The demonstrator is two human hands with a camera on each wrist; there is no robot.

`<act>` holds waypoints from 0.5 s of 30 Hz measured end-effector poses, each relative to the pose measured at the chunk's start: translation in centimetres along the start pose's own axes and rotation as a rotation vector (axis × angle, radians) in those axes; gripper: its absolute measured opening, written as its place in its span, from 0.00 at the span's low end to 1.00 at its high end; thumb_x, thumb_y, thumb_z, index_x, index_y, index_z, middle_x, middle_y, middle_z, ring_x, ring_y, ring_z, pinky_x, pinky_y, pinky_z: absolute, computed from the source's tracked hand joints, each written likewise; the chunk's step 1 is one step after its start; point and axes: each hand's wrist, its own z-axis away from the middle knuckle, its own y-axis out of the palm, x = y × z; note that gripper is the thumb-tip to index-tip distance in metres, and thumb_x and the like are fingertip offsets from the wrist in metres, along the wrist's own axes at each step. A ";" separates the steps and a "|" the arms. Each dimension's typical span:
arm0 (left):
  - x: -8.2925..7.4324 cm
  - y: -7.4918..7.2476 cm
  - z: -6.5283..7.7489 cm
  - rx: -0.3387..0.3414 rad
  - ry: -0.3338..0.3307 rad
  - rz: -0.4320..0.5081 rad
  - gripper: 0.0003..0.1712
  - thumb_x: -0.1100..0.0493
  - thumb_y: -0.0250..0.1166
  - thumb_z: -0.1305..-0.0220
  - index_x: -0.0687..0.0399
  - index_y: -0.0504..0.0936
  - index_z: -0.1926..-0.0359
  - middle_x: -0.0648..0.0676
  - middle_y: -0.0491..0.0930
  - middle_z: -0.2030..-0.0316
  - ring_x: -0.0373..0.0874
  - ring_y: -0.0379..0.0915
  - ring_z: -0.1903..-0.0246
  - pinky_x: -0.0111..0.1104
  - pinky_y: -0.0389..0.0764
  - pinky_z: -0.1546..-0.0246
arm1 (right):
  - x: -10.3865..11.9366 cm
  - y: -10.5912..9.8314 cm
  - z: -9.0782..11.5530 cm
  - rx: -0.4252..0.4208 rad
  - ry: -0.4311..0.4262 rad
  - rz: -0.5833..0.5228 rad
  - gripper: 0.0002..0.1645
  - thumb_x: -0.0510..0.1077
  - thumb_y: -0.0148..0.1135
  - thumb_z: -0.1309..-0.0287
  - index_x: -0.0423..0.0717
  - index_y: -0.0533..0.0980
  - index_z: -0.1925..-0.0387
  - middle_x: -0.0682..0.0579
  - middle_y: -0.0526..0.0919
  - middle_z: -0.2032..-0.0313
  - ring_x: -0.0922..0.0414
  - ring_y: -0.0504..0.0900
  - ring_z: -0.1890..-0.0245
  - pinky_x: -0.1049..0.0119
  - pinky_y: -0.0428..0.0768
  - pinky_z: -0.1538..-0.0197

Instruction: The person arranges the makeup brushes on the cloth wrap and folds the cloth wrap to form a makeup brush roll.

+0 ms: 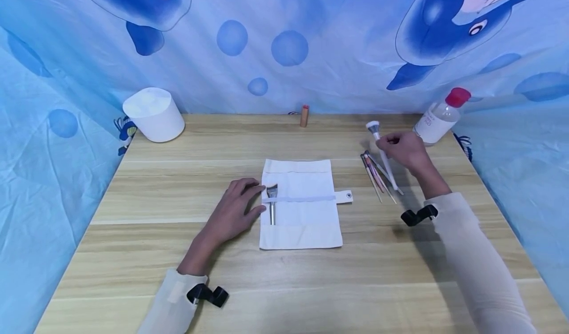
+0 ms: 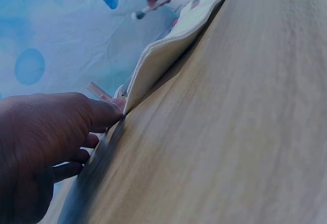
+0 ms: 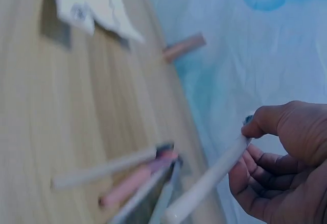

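Observation:
A white cloth brush roll (image 1: pixel 306 215) lies unrolled on the table, with one makeup brush (image 1: pixel 272 205) tucked under its strap at the left. My left hand (image 1: pixel 233 208) touches the roll's left edge, thumb and index finger apart. In the left wrist view that cloth edge (image 2: pixel 153 63) stands slightly off the table by the fingertips. To the right, my right hand (image 1: pixel 405 151) pinches a white-handled makeup brush (image 1: pixel 386 163), held with its white bristles up. Several thin brushes (image 1: pixel 375 176) lie in a loose bunch beneath it; they look blurred in the right wrist view.
A clear bottle with a red cap (image 1: pixel 437 119) stands at the back right, close to my right hand. At the back left is a white paper roll (image 1: pixel 154 115). A small brown tube (image 1: pixel 304 116) stands by the table's back edge, before a blue curtain (image 1: pixel 338 77).

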 end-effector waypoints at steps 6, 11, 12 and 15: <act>-0.1 -0.1 0.1 -0.001 -0.001 -0.002 0.30 0.46 0.66 0.32 0.55 0.76 0.34 0.57 0.67 0.35 0.53 0.58 0.34 0.47 0.61 0.33 | 2.9 1.5 -0.3 0.034 -0.036 -0.169 0.30 0.58 0.61 0.33 0.36 0.78 0.45 0.40 0.82 0.53 0.51 0.83 0.62 0.54 0.81 0.53; 0.0 0.0 0.0 -0.004 0.004 -0.007 0.30 0.46 0.66 0.32 0.56 0.76 0.35 0.56 0.68 0.36 0.53 0.58 0.34 0.46 0.61 0.33 | 4.8 2.9 -0.7 0.076 -0.037 -0.265 0.30 0.56 0.62 0.33 0.36 0.77 0.44 0.40 0.81 0.52 0.51 0.82 0.61 0.53 0.82 0.54; 0.0 0.0 0.0 -0.004 0.006 -0.004 0.30 0.46 0.66 0.32 0.56 0.77 0.35 0.57 0.68 0.36 0.53 0.59 0.35 0.46 0.61 0.33 | 5.1 3.2 -0.8 0.084 -0.041 -0.284 0.29 0.56 0.62 0.33 0.35 0.76 0.43 0.40 0.80 0.52 0.51 0.82 0.61 0.54 0.82 0.54; 0.1 0.0 0.0 -0.004 0.006 -0.004 0.30 0.46 0.66 0.32 0.56 0.77 0.35 0.57 0.68 0.36 0.53 0.59 0.35 0.46 0.61 0.33 | 6.0 4.2 -1.1 0.098 -0.058 -0.332 0.28 0.54 0.63 0.33 0.35 0.77 0.44 0.40 0.81 0.52 0.50 0.83 0.60 0.55 0.83 0.54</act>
